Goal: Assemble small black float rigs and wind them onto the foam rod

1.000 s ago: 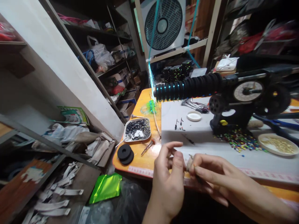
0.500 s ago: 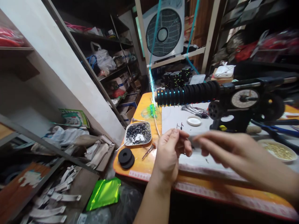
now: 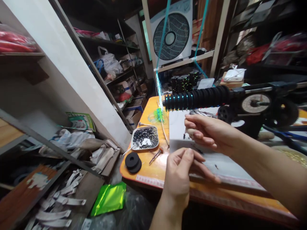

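Observation:
My left hand (image 3: 181,174) is above the front edge of the table, its thumb pressed to the index finger and the other fingers reaching right. Whatever that pinch holds is hidden. Farther back, my right hand (image 3: 203,131) is over the white board (image 3: 177,123), with thumb and fingertips closed together; I cannot make out anything between them. A small dark piece (image 3: 184,136) shows just below the right fingertips. Another tiny piece (image 3: 216,166) lies on the board to the right of my left hand.
A white tray (image 3: 156,147) of black tubular pieces stands at left, near black spools (image 3: 133,162) and small metal tools (image 3: 155,156). The machine's ribbed black roller (image 3: 196,97) extends above the board. A bowl of gold-coloured bits (image 3: 291,156) is partly behind my right forearm.
My right hand has swung left and upward, from beside my left hand to farther back over the board. My left hand sits slightly lower and its fingers have stretched rightward.

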The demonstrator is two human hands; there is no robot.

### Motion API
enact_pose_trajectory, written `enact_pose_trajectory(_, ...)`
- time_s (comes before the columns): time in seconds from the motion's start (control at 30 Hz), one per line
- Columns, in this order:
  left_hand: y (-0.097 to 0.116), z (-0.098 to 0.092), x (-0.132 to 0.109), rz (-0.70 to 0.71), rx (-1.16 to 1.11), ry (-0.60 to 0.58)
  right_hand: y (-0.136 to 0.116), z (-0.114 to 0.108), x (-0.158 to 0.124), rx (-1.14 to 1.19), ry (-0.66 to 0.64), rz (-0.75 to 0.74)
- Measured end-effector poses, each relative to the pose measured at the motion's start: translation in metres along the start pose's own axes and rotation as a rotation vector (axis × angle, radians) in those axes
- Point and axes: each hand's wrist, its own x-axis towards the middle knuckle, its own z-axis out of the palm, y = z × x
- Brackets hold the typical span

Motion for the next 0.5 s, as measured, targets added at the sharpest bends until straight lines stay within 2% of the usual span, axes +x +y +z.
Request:
enact_pose_trajectory(0.23,-0.014,-0.001,-0.027,-0.161,-0.110,0.013,0.001,-0.005,0.001,0.069,-0.003,0.023)
enact_pose_trajectory(0.5,-0.027,-0.010,-0.032,-0.196,-0.251,-0.067,0.002,0.000,0.000,0.069,-0.005,0.008)
